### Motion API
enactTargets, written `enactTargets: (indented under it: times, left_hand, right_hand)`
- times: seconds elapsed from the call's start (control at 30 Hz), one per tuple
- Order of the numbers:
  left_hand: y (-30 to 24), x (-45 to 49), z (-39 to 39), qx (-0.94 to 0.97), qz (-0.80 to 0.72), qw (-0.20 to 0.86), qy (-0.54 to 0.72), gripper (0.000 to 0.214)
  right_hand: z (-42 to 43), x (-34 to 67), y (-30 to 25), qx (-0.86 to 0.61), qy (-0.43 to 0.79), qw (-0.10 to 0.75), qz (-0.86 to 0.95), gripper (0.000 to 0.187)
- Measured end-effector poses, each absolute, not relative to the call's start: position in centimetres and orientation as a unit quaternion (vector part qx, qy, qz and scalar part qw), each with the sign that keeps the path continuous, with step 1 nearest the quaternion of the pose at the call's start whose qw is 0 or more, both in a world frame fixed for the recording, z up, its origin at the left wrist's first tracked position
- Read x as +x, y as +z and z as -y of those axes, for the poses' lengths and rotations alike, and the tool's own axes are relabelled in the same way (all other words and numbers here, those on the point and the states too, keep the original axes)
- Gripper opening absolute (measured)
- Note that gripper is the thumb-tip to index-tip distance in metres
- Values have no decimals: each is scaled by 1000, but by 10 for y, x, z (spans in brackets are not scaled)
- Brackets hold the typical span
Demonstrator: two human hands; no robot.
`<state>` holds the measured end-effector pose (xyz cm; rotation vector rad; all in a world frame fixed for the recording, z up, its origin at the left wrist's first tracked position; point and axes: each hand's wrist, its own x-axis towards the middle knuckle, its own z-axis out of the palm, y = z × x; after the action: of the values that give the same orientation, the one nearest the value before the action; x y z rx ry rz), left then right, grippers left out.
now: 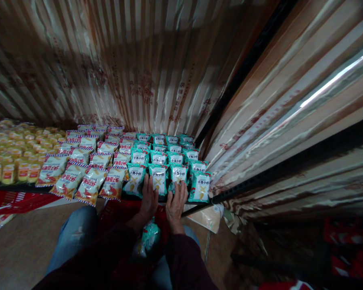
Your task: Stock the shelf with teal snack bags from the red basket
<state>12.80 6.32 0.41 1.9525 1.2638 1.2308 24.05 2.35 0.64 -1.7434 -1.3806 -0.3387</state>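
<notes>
Rows of green-and-white snack bags (159, 177) stand at the right end of a low shelf (131, 197). My left hand (149, 197) lies with fingers stretched out along the lower left side of a front-row bag. Beside it, my right hand (177, 201) rests its spread fingers on the lower front of another green snack bag (179, 174). Neither hand is wrapped round a bag. Below my wrists, between my knees, sits another green package (150, 235), partly hidden by my arms.
To the left are white-and-orange snack bags (90, 183) with striped edges, then many small yellow packs (24, 171). A black metal post (230, 90) rises at the shelf's right end. Striped printed sheeting (124, 60) hangs behind. Red goods (347, 241) lie at the lower right.
</notes>
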Motion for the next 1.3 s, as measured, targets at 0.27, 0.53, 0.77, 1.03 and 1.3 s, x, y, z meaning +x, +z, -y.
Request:
enactTargets:
  times: [0.27, 0.53, 0.77, 1.03, 1.3]
  left_hand:
    - [1, 128, -63, 794, -409, 148, 424, 57]
    - [3, 129, -61, 789, -415, 138, 432, 57]
    - [1, 122, -55, 797, -411, 117, 428, 59]
    - [17, 99, -45, 790, -410, 72, 449, 55]
    - [11, 55, -69, 718, -481, 30, 503, 54]
  right_hand:
    - [-25, 245, -3, -727, -133, 395, 546, 44]
    - [-22, 246, -1, -726, -109, 396, 552, 43]
    - [-18, 243, 0, -715, -104, 406, 560, 44]
    - [-6, 226, 11, -672, -126, 440, 582, 45]
    - [-7, 173, 26, -579, -26, 500, 644, 44]
